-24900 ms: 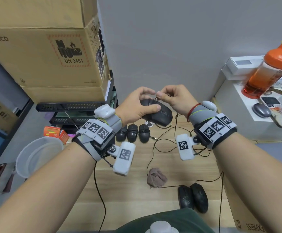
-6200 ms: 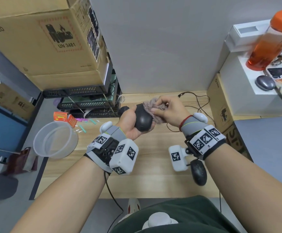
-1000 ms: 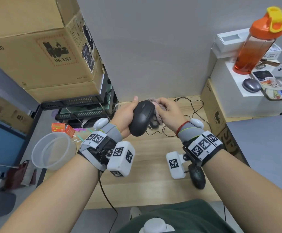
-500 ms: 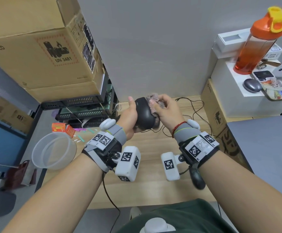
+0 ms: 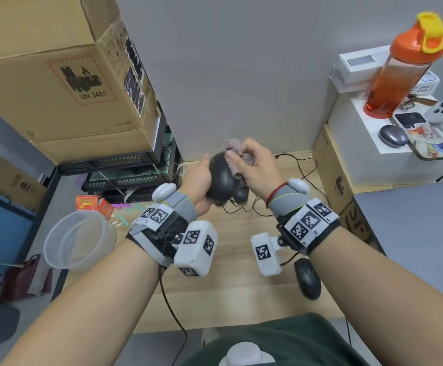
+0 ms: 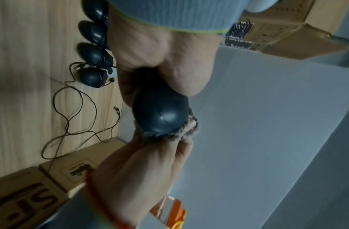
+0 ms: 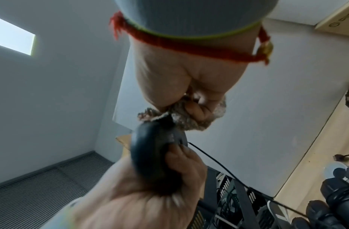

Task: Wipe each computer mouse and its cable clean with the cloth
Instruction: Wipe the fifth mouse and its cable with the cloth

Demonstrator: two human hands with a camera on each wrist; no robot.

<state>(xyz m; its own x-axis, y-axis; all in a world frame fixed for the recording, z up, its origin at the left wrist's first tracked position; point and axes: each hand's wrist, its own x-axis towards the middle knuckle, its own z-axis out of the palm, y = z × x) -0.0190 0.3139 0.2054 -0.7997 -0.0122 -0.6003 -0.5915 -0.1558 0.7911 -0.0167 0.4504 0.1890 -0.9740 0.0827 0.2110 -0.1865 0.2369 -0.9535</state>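
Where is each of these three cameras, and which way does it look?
Head: on the head, looking down at the wooden desk; both forearms show.
Left wrist: along the left hand gripping the black mouse.
Right wrist: along the right hand clutching the cloth, toward the wall.
Shared: all three show both hands, mouse and cloth.

Perhaps six black mice (image 5: 221, 178), some half hidden, one cloth (image 5: 232, 147), one plastic bowl (image 5: 56, 250), one orange bottle (image 5: 400, 75)

A bowl (image 5: 79, 240) sits left of the table (image 5: 231, 291), a laptop (image 5: 421, 228) right.
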